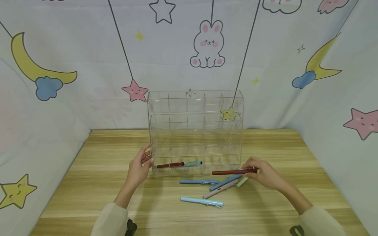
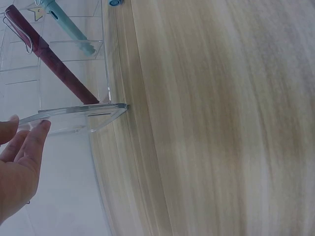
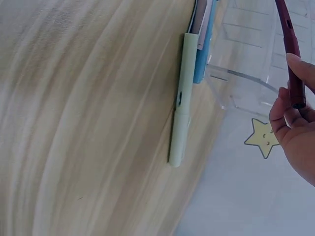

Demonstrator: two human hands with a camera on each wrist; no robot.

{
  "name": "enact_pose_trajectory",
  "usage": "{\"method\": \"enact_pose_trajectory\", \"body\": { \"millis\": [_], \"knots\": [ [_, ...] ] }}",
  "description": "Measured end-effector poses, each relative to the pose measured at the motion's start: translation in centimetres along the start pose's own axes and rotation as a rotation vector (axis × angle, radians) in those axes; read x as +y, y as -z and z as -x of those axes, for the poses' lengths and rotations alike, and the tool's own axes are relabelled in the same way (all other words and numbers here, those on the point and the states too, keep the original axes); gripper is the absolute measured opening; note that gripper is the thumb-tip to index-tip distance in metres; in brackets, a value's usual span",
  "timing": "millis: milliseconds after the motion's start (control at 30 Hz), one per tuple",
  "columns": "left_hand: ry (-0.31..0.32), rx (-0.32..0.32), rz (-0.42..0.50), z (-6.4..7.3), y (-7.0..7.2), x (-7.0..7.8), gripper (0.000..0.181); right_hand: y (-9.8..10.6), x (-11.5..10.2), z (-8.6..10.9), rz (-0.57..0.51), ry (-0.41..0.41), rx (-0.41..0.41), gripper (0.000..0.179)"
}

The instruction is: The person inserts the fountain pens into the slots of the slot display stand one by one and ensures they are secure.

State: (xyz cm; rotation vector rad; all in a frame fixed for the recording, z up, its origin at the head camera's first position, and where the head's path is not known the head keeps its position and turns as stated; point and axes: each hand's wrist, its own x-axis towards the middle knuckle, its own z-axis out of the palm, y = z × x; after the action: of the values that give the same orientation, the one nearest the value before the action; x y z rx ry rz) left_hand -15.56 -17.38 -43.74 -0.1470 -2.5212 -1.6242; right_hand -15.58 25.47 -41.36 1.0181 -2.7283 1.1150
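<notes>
A clear acrylic pen rack [image 1: 195,150] with tiered, divided compartments stands on the table. My left hand [image 1: 139,167] rests against its left side wall, fingers fairly straight. A dark red pen [image 1: 169,165] and a teal pen [image 1: 193,163] lie in its lowest tier, also visible in the left wrist view. In my right hand [image 1: 264,172] another dark red pen [image 1: 230,171] is pinched near one end, held level before the rack's lower right corner. Under and beside that pen lie a pale green pen [image 3: 182,103], a greyish-pink pen [image 1: 217,191] and a blue pen [image 1: 225,182].
A second blue pen [image 1: 198,181] lies just in front of the rack, with a light blue pen [image 1: 200,201] nearer the front. The wooden table [image 1: 88,196] is bordered at the back and sides by patterned cloth [image 1: 177,59].
</notes>
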Motion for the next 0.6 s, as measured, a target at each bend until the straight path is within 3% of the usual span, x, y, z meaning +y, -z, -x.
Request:
{"method": "enact_pose_trajectory", "body": {
  "millis": [600],
  "knots": [
    [-0.024, 0.017, -0.011, 0.0, -0.1, 0.3, 0.054, -1.0, -2.0, -3.4, 0.092, -0.002, 0.065, 0.017]
  ]
}}
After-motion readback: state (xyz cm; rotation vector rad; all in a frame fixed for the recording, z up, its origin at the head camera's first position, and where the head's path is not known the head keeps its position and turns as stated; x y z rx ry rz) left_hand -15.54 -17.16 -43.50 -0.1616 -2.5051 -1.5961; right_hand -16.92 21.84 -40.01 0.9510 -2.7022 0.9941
